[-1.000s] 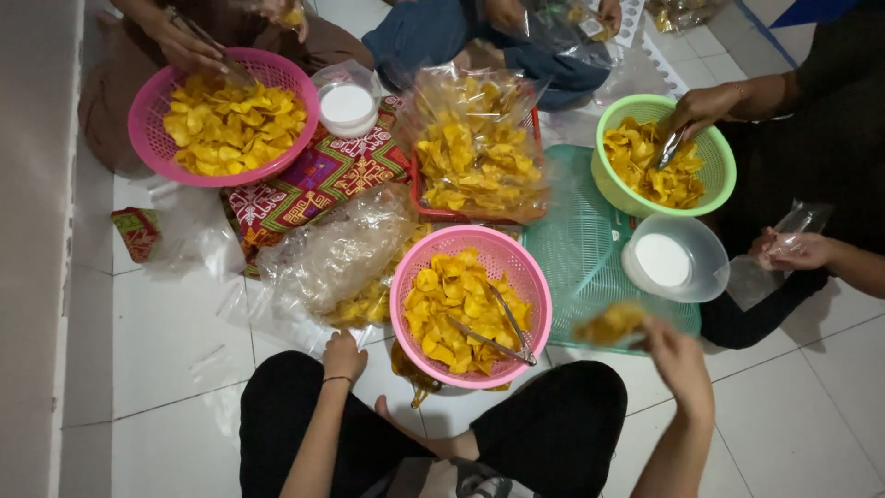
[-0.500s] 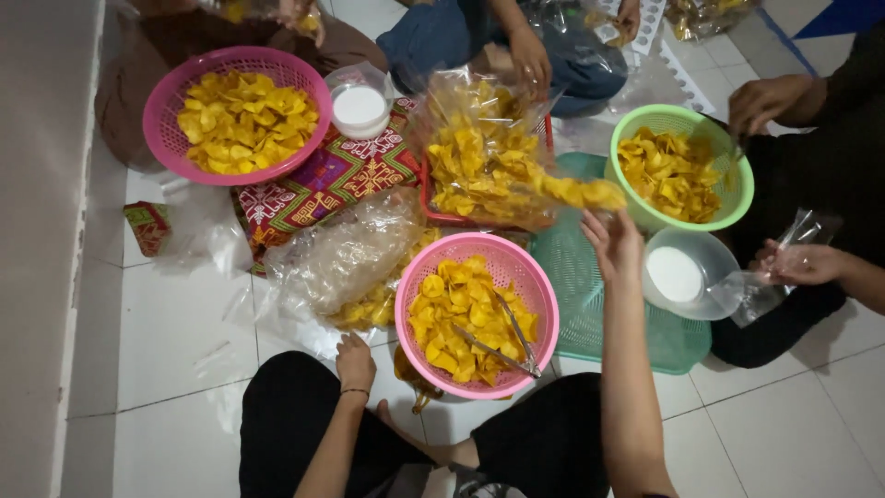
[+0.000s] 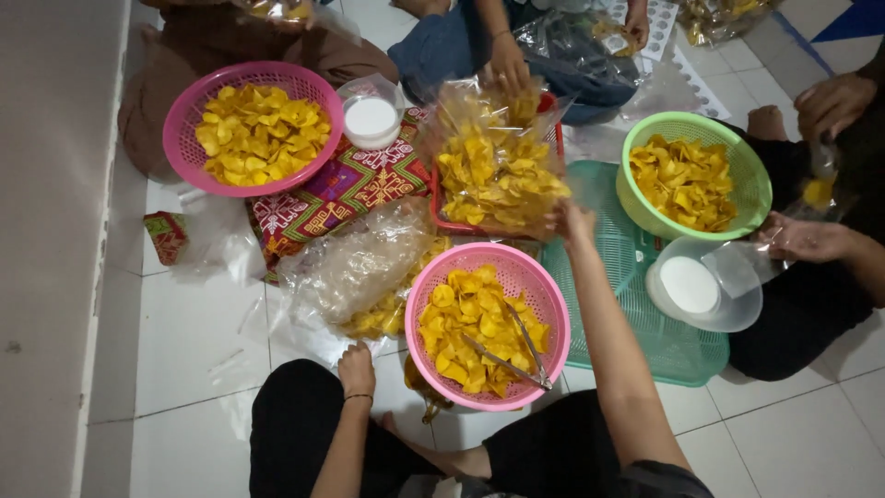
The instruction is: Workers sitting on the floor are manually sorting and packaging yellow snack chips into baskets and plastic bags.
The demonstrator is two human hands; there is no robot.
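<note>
Right hand (image 3: pixel 573 221), grip clenched on chip bag (image 3: pixel 498 171), beyond pink basket (image 3: pixel 489 267).

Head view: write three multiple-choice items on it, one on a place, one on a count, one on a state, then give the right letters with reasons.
1. Where do the metal tongs lie?
A. in the near pink basket
B. in the green basket
C. on the floor tiles

2. How many pink baskets show?
A. one
B. two
C. three

3. What is the person's right hand doing?
A. resting on the knee
B. holding the tongs
C. reaching to the clear bag of chips

Answers:
1 A, the tongs rest on the chips in the near pink basket.
2 B, that one plus the far pink basket; the third basket is the green basket.
3 C, the right hand is at the clear bag of chips, while the left hand rests by the knee.
</note>
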